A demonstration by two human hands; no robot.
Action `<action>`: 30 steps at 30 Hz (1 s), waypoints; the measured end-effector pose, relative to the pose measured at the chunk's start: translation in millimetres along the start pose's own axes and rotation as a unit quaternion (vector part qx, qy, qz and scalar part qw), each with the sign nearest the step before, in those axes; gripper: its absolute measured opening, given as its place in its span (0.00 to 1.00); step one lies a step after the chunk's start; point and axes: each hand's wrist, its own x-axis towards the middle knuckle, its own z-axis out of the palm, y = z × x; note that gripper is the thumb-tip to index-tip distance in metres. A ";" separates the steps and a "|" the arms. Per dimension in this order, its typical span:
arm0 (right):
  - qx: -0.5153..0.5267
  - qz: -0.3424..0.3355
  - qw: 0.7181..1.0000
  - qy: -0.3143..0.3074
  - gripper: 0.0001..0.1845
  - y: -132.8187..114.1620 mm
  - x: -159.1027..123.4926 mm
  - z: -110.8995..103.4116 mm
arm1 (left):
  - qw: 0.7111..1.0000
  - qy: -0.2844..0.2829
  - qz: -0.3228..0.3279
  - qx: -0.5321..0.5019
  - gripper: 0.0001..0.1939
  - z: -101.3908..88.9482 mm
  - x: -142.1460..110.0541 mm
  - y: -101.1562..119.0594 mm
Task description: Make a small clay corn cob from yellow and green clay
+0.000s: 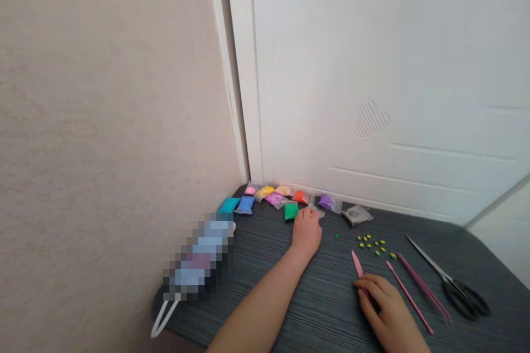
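Note:
My left hand (307,230) reaches to the row of clay packets, its fingers closed on a small clear zip bag (318,211) that they mostly cover. Just left of those fingers lies a green clay packet (291,211). My right hand (383,300) rests low on the table, fingers closed round the handle of a pink plastic clay knife (356,263), blade pointing away from me. Beyond it are several small yellow-green clay pieces (369,245) and a tiny green bit (337,235).
A pink stick tool (409,298), pink tweezers (424,289) and black-handled scissors (455,287) lie at right. Along the back are orange (300,196), purple (326,201), blue (245,204) and grey (356,215) packets. A blurred object with a white loop (164,319) sits left, by the wall.

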 end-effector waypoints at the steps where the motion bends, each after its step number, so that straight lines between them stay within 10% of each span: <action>1: 0.010 0.006 1.000 0.002 0.11 -2.2 0.3 -1.8 | 1.000 0.006 -0.002 -0.009 0.14 -1.6 -0.6 -0.2; 5: 0.060 0.024 0.998 0.023 0.11 -16.7 9.2 -18.6 | 0.997 0.033 0.004 -0.073 0.23 -11.1 -3.1 0.8; 8: 0.112 0.032 0.991 0.066 0.11 -32.8 28.0 -36.0 | 0.950 0.067 -0.048 -0.301 0.24 -15.7 -3.4 0.1; 14: 0.186 0.030 0.967 0.168 0.10 -45.5 82.0 -43.7 | 0.639 -0.062 -0.238 -0.729 0.12 -26.0 -4.0 -6.2; 17: 0.243 0.076 0.952 0.169 0.16 -35.8 95.1 -31.2 | 0.567 -0.133 -0.290 -0.759 0.09 -32.8 -8.0 -6.3; 22: 0.418 0.141 0.896 0.045 0.19 -21.7 91.4 -18.5 | 0.561 -0.242 -0.283 -0.739 0.10 -33.5 -13.6 0.0; 30: 0.503 0.166 0.848 -0.009 0.10 -23.6 88.1 -29.2 | 0.598 -0.237 -0.275 -0.714 0.11 -22.7 -11.9 2.5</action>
